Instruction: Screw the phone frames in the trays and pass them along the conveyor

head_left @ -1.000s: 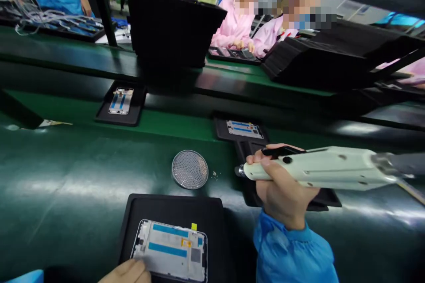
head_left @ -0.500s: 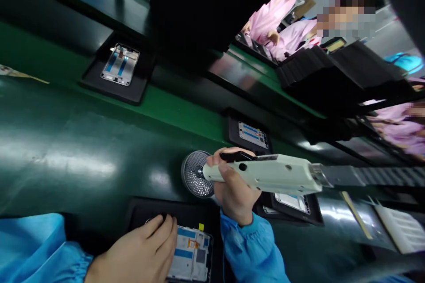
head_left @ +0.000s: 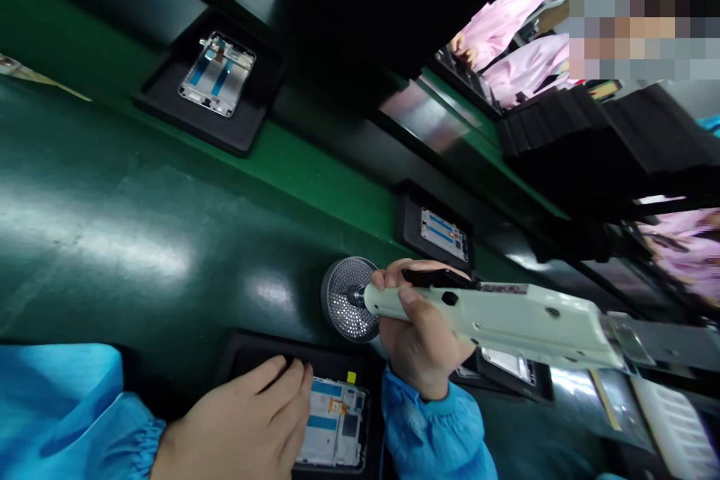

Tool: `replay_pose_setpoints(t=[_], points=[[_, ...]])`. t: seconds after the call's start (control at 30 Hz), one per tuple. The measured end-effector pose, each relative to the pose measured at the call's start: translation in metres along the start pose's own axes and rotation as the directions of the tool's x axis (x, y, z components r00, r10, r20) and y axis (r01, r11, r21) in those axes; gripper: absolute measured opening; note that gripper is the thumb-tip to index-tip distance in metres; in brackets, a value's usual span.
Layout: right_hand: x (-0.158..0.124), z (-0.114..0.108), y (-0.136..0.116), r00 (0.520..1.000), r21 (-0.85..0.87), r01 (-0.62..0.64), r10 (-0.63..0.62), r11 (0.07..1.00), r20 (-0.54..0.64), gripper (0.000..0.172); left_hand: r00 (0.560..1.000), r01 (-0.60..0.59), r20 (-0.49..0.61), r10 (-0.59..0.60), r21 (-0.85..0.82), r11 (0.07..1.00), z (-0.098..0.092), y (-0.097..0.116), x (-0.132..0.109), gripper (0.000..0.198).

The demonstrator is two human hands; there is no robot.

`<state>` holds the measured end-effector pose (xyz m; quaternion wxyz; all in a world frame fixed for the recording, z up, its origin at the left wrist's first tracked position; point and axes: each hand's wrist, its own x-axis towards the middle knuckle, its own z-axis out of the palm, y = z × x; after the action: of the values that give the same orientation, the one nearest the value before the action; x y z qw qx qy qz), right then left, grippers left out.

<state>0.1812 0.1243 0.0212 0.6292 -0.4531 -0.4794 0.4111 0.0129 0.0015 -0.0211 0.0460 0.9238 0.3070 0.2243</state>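
My right hand (head_left: 421,330) is closed around a pale green electric screwdriver (head_left: 523,319) with a black lever. The tool's tip reaches a round metal dish with a perforated top (head_left: 349,300). My left hand (head_left: 241,420) lies with its fingers stretched over the left part of a phone frame (head_left: 331,424), which has blue strips and a yellow tab. That frame rests in a black tray (head_left: 253,345). Whatever is under the left fingers is hidden.
Another phone frame (head_left: 218,75) lies in a black tray at the upper left, a further one (head_left: 444,234) right of centre. More trays sit behind my right wrist. A stack of black trays (head_left: 607,127) and people in pink (head_left: 523,37) are at the upper right.
The screwdriver's rear end has swung lower and to the right, and it looks larger. The view has shifted slightly. My left hand stays over the phone frame.
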Motion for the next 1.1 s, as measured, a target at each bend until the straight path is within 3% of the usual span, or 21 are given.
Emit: replay_pose_setpoints(t=[0.37,0.6,0.7,0.83,1.1], points=[[0.001,0.003,0.004,0.999,0.005,0.034,-0.034,0.999,0.018,0.017,1.000,0.005,-0.004,-0.004,0.030,1.000,-0.001,-0.002,0.001,0.041],[-0.014,-0.011,-0.041,0.996,-0.014,0.091,-0.090,0.996,0.022,0.023,0.998,-0.002,0.060,0.002,-0.007,1.000,-0.004,-0.002,-0.002,0.051],[-0.038,-0.016,-0.058,0.996,-0.069,0.039,-0.033,0.997,0.086,0.024,0.997,-0.012,0.081,0.013,-0.012,1.000,-0.004,-0.003,-0.002,0.054],[-0.064,-0.015,-0.063,0.969,-0.114,-0.055,0.081,0.992,0.232,0.024,0.994,-0.014,0.104,0.015,-0.014,1.000,-0.003,-0.003,-0.003,0.055],[-0.069,-0.014,-0.050,0.951,-0.113,-0.052,0.084,0.992,0.299,0.024,0.995,-0.019,0.099,0.022,-0.033,0.999,-0.003,-0.002,-0.001,0.056]])
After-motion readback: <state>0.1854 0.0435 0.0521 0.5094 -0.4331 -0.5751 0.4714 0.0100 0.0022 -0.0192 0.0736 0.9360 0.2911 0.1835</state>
